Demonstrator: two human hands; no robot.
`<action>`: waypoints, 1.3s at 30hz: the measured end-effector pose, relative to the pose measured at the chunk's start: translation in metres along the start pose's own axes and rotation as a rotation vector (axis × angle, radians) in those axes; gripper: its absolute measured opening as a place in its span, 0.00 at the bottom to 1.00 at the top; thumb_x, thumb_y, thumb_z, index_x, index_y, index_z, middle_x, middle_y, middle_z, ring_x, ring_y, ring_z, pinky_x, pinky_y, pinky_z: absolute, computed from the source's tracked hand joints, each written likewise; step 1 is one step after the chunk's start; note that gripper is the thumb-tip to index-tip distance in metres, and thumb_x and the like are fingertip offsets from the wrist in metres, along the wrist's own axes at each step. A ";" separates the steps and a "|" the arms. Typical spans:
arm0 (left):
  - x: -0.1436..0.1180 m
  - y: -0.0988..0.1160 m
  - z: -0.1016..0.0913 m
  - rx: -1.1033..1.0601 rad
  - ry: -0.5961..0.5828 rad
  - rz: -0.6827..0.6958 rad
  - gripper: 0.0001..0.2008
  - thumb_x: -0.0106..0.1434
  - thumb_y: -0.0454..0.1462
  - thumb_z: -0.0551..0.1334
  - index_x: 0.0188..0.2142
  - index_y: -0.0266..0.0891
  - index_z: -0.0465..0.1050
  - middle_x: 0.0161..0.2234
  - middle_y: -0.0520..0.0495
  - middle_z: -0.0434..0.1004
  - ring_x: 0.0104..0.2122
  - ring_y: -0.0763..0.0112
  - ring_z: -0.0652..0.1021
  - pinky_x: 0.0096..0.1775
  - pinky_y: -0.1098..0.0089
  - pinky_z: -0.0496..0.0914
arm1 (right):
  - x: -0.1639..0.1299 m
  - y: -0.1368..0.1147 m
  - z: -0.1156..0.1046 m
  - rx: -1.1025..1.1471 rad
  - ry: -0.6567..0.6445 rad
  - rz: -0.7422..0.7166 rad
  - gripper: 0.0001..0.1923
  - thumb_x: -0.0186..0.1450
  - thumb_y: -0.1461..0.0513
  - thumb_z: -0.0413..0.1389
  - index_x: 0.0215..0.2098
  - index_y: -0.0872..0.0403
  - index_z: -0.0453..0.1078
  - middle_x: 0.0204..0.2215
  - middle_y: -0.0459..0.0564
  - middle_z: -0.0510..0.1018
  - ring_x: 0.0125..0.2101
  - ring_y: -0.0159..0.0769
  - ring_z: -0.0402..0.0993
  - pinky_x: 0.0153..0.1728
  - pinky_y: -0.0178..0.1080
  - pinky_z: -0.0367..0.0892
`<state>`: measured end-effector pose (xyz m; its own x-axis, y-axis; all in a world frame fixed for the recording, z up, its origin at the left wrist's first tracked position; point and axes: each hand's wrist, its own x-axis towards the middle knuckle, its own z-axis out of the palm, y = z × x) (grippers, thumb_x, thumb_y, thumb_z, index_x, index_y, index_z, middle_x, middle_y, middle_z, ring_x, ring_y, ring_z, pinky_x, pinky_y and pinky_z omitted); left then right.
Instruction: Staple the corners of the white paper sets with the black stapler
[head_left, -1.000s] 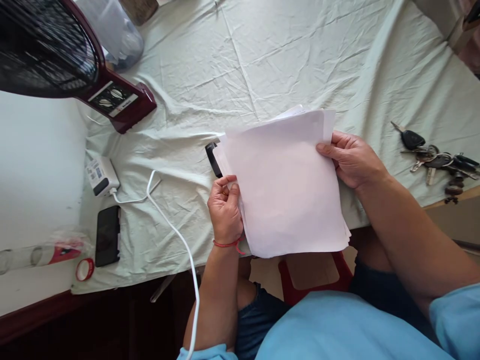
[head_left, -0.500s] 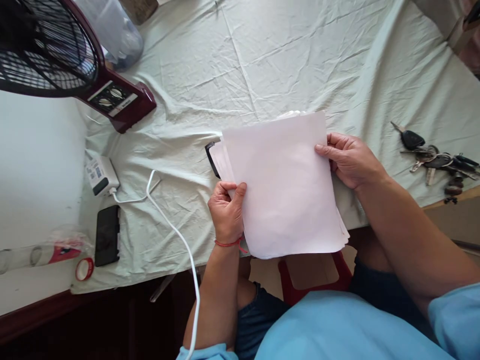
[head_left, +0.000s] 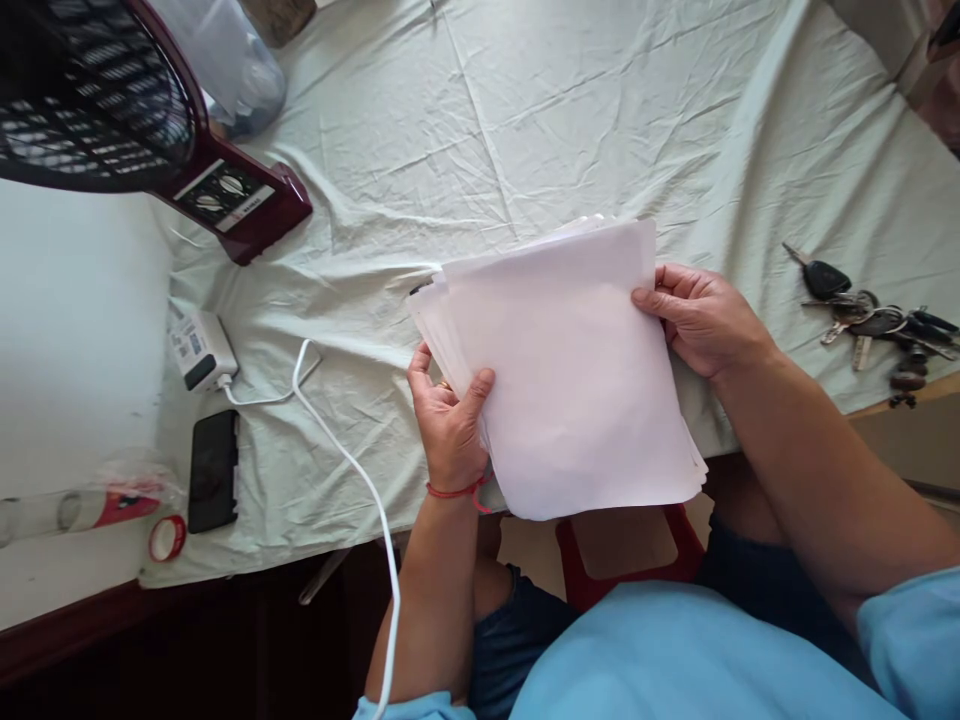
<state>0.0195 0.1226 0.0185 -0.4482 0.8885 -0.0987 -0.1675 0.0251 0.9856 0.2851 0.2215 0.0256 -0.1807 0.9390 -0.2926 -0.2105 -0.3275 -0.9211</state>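
A stack of white paper sheets (head_left: 574, 370) is held over the near edge of the cloth-covered table, its edges slightly fanned at the left, top and lower right. My left hand (head_left: 452, 415) grips the left edge, thumb on top and fingers partly beneath, with a red string round the wrist. On the upper right edge my right hand (head_left: 705, 315) pinches the sheets, thumb on top and the other fingers behind. Behind the stack's upper left corner a small bit of a black object (head_left: 421, 286) shows; the rest of it is hidden.
A dark red fan (head_left: 262, 215) stands at the upper left near a clear plastic container (head_left: 240, 80). A white adapter (head_left: 202, 350) with a white cable (head_left: 349, 455), a black phone (head_left: 214, 470) and a tape roll (head_left: 166, 538) lie left. Keys (head_left: 862, 310) lie right on the tablecloth (head_left: 570, 120).
The left fingers have opened out and slid further under the left edge. The sheets there fan out more and now cover most of the black object. The right hand has barely moved.
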 end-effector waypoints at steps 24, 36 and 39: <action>0.019 0.006 -0.029 -0.120 0.144 0.028 0.21 0.62 0.50 0.77 0.51 0.48 0.82 0.57 0.46 0.85 0.66 0.55 0.77 0.64 0.55 0.77 | -0.017 -0.009 -0.005 0.097 -0.488 0.069 0.39 0.61 0.31 0.62 0.56 0.49 0.80 0.45 0.54 0.86 0.46 0.48 0.85 0.43 0.46 0.81; 0.025 0.006 -0.030 -0.214 0.139 -0.006 0.20 0.59 0.51 0.77 0.48 0.49 0.83 0.56 0.47 0.85 0.65 0.57 0.77 0.65 0.56 0.75 | -0.036 0.010 0.032 -0.164 -0.172 -0.177 0.17 0.60 0.50 0.74 0.42 0.46 0.82 0.44 0.49 0.85 0.53 0.48 0.80 0.53 0.48 0.81; 0.028 0.014 -0.038 -0.213 0.105 0.058 0.18 0.53 0.43 0.80 0.42 0.50 0.83 0.52 0.50 0.86 0.55 0.62 0.82 0.57 0.63 0.78 | -0.036 -0.003 0.028 -0.214 -0.020 -0.262 0.12 0.63 0.51 0.72 0.38 0.48 0.81 0.43 0.49 0.84 0.55 0.48 0.80 0.56 0.48 0.80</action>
<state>-0.0290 0.1308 0.0243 -0.5494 0.8329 -0.0672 -0.3151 -0.1321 0.9398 0.2655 0.1854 0.0461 -0.1665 0.9854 -0.0352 -0.0460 -0.0434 -0.9980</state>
